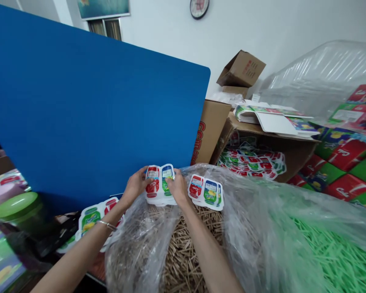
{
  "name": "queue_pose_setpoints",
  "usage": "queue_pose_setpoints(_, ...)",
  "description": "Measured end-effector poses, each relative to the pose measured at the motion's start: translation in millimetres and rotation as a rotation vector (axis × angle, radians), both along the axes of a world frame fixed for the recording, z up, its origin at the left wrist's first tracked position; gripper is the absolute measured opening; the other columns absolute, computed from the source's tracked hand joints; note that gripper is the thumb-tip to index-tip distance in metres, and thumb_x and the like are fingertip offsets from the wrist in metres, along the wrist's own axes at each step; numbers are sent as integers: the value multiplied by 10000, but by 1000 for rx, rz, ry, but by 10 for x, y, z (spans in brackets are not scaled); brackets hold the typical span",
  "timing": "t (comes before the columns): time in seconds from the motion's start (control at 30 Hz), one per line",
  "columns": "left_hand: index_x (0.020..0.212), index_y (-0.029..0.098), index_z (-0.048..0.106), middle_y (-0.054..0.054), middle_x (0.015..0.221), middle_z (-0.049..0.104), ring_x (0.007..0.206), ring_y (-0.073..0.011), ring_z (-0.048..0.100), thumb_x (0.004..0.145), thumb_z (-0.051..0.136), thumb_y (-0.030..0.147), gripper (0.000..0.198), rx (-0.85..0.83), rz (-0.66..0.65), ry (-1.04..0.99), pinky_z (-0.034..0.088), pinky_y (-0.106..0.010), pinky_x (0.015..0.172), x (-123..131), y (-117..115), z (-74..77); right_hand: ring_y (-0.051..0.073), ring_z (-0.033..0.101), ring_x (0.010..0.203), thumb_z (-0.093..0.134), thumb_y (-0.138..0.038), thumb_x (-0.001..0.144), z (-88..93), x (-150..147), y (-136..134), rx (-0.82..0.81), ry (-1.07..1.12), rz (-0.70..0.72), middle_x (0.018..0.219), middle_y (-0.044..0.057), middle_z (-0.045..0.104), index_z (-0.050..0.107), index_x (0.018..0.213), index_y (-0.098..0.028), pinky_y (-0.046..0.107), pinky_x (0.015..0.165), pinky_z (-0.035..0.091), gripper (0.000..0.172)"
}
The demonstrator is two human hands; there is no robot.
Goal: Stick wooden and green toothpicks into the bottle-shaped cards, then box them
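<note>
Stick bag (pixel 175 254) btm; cards (pixel 157 184) btwn L hand (pixel 136 187), R hand (pixel 177 189).

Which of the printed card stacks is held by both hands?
The middle stack, gripped between the left hand and the right hand. The right stack and the left stack, by the left wrist, lie unheld.

The card stack (pixel 159 185) sits on bagged sticks (pixel 183 252), divider (pixel 94 122) behind.
</note>
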State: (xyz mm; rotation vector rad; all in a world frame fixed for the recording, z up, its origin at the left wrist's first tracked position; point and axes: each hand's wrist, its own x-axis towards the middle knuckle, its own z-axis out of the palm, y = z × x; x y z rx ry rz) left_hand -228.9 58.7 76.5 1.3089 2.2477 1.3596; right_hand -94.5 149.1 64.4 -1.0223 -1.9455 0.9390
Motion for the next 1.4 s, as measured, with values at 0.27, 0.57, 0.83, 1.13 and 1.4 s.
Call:
queue_pose_setpoints(0.27, 1127, 173, 624, -132, 1287, 549, 1225, -299, 443, 864, 486, 162, 297, -71, -151, 411, 336, -443, 1015, 465, 95, 14, 266, 523, 1128, 479, -215, 853, -185, 521, -208, 216, 50, -24, 1149, 178, 604, 586, 1102, -107, 390, 969, 394, 292)
queue_pose_setpoints(0.57, 1140, 166, 564, -79, 1150, 600, 956, -219, 615, 875, 572, 290, 293, -491, -297, 358, 517, -423, 795, 1266, 1293, -77, 137, 662, 733, 437, -239, 900, -804, 1513, -1217, 120, 171, 65, 774, 21, 701, 669, 846, -214, 185, 684, 497, 239)
queue_pose_setpoints(0.83, 1163, 176, 551, -80, 1173, 585, 981, -227, 607, 871, 580, 281, 312, -614, -220, 271, 516, -418, 798, 1245, 1586, -134, 161, 675, 744, 531, -357, 865, -954, 2475, -1480, 24, 264, -308, 809, 33, 723, 710, 832, -229, 197, 711, 528, 222)
queue_pose_setpoints(1.13, 1150, 190, 561, -67, 1168, 587, 1013, -239, 597, 857, 600, 282, 309, -522, -153, 131, 507, -409, 807, 1097, 1545, -65, 158, 675, 739, 542, -322, 854, -857, 2681, -1497, 11, 250, -323, 853, 38, 724, 714, 863, -228, 215, 734, 533, 196)
queue_pose_setpoints(1.4, 1145, 160, 559, -76, 1140, 602, 931, -214, 621, 879, 566, 287, 295, -411, -174, -251, 528, -412, 772, 1167, 1535, -169, 147, 675, 724, 538, -334, 860, -908, 2520, -1503, 45, 276, -264, 825, 35, 729, 715, 840, -229, 183, 705, 524, 207)
